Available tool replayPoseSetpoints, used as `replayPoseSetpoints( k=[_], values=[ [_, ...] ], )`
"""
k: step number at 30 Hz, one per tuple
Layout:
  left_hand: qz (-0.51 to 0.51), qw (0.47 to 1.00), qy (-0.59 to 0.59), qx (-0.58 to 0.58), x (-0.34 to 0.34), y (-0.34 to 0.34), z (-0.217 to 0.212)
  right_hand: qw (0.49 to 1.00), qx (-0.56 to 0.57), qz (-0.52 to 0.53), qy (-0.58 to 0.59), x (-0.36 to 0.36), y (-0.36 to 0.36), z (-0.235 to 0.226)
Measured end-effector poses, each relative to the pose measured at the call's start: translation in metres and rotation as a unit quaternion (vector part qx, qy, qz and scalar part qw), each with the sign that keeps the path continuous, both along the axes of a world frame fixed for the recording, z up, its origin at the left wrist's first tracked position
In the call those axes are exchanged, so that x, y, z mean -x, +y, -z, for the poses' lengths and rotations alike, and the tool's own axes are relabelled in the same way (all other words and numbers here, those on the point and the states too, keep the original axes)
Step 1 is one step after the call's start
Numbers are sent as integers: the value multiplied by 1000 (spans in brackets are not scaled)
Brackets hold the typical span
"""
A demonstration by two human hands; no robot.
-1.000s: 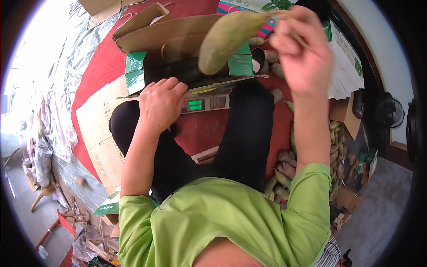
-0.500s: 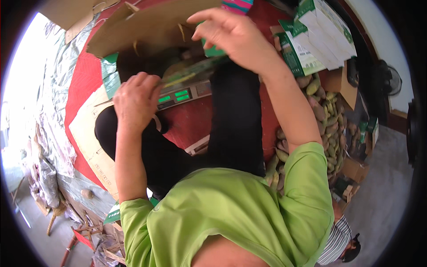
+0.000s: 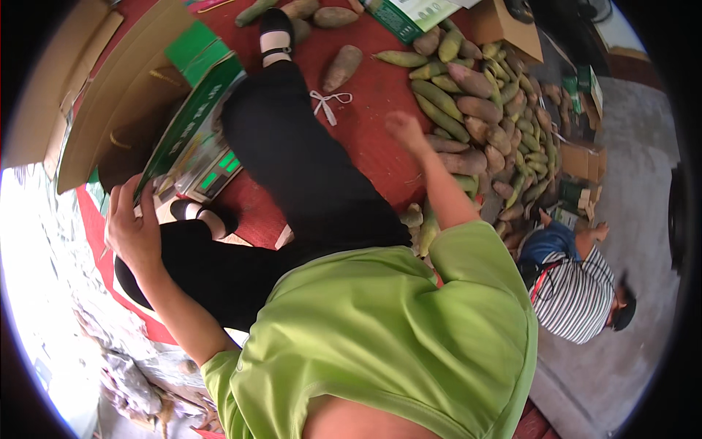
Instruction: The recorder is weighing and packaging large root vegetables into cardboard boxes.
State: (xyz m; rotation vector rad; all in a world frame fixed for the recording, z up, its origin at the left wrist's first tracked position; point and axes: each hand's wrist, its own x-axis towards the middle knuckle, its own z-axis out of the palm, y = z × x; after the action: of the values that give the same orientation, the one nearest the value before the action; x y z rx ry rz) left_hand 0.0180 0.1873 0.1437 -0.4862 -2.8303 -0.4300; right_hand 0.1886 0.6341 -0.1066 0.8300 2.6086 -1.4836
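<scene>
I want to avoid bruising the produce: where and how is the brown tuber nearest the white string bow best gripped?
The brown tuber is probably best gripped across its middle, from above and the person's right, where the right hand is. It lies slanted on the red floor, apart from the pile, its body thicker than its ends.

downward fisheye view from head height
</scene>
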Motion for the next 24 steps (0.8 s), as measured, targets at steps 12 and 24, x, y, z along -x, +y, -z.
replayPoseSetpoints(
  k=[12, 24],
  values=[
    [4, 998, 55, 34, -2, -10, 8, 910, -137, -179, -347, -179, 17, 127],
    [13, 997, 68, 23, 6, -12, 30, 812, 274, 441, -268, -181, 37, 94]
  ],
)
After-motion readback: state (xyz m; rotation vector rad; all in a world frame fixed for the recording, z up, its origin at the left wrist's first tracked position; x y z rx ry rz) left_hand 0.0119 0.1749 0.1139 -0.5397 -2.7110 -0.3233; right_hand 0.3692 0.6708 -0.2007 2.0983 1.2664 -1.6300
